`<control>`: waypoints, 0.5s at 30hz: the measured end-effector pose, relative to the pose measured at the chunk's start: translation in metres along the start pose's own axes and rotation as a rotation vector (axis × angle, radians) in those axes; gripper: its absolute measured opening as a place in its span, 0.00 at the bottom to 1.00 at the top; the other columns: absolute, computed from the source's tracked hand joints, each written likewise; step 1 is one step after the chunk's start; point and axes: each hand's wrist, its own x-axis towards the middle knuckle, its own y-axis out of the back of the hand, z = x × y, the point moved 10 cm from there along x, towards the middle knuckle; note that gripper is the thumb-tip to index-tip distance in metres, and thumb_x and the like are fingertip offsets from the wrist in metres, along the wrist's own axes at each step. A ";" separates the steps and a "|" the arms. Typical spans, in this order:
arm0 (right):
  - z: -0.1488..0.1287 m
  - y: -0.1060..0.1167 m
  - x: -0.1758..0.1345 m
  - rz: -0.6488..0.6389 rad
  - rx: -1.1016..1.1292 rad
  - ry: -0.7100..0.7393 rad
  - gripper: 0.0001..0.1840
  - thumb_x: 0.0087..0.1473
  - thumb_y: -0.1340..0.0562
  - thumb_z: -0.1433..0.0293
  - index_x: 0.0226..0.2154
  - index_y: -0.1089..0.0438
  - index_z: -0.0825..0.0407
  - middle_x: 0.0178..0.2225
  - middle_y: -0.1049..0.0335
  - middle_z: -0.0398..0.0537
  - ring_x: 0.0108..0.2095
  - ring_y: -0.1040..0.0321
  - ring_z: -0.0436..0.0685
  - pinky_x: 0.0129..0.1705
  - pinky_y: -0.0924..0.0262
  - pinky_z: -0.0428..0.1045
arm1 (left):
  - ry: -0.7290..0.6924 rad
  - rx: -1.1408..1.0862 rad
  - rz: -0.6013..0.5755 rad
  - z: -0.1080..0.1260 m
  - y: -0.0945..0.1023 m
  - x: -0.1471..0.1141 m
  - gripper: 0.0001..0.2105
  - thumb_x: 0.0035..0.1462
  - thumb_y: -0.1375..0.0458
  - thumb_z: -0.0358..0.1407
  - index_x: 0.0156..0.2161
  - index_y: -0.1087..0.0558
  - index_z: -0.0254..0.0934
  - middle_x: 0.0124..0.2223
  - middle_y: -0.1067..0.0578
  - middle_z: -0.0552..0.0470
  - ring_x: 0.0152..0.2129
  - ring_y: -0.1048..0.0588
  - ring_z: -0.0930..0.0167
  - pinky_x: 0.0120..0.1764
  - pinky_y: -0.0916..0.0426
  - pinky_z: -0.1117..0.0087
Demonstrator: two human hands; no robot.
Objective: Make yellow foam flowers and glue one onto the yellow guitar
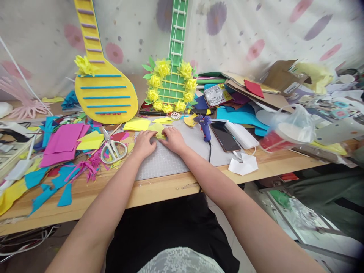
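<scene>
Both hands meet over a small piece of yellow paper (157, 129) on the grey cutting mat (162, 165). My left hand (145, 144) has its fingers closed on the paper's left side. From the right, my right hand (173, 140) pinches the same piece. The fingertips partly cover the paper. Just behind my left hand lies a stack of yellow sheets (137, 124). White-handled scissors (113, 149) rest left of the mat, and a blue glue gun (204, 127) is on its right part.
A yellow paper lute (106, 94) and a green paper instrument with yellow flowers (173, 81) lean at the back. Magenta paper (64, 144) and scraps cover the left. A phone (224, 136), a white power bank (241, 135) and a bagged cup (284, 134) lie right.
</scene>
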 end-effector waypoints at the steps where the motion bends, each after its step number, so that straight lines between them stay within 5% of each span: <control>1: 0.001 0.000 0.000 -0.001 0.005 -0.003 0.14 0.54 0.41 0.59 0.37 0.33 0.53 0.36 0.32 0.49 0.40 0.39 0.56 0.42 0.47 0.50 | -0.006 -0.014 0.011 0.000 0.001 0.000 0.20 0.47 0.48 0.28 0.47 0.27 0.38 0.47 0.25 0.49 0.46 0.33 0.63 0.51 0.39 0.62; 10: 0.016 0.000 0.003 -0.041 0.246 -0.119 0.12 0.60 0.51 0.70 0.36 0.34 0.52 0.34 0.29 0.46 0.38 0.36 0.53 0.43 0.46 0.48 | 0.014 -0.057 -0.008 -0.003 -0.007 0.009 0.10 0.53 0.45 0.38 0.37 0.23 0.41 0.42 0.24 0.49 0.43 0.31 0.64 0.50 0.39 0.62; 15: 0.026 -0.002 0.004 -0.042 0.347 -0.211 0.08 0.55 0.47 0.72 0.37 0.34 0.52 0.33 0.29 0.44 0.36 0.36 0.52 0.40 0.44 0.47 | 0.108 -0.034 -0.014 -0.008 -0.010 0.014 0.11 0.54 0.46 0.40 0.36 0.23 0.39 0.42 0.23 0.48 0.42 0.30 0.63 0.48 0.38 0.62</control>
